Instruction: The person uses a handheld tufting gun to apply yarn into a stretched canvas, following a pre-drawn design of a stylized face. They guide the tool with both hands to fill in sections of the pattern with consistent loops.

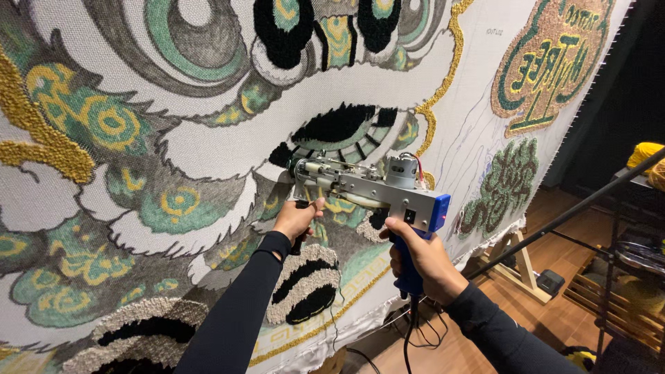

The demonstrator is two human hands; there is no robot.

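Now tufting | right hand [424, 257] grips blue handle of grey metal tufting gun [367, 188] | left hand [296, 219] clasps front grip | keep needle square against stretched white cloth [208, 149], pressure steady.

Stretched tufting cloth [208, 159] walls off whole front, no passage past it. Tufting gun [367, 187] pressed nose-first to cloth, filling gap between both hands. Open air low centre, under forearms, but black cable [409, 332] dangles there. Right side: slanting dark pole [561, 215] cuts across, wooden frame leg [523, 266] below it, dark rack [623, 277] beyond. Free room between pole and cloth edge, narrow.
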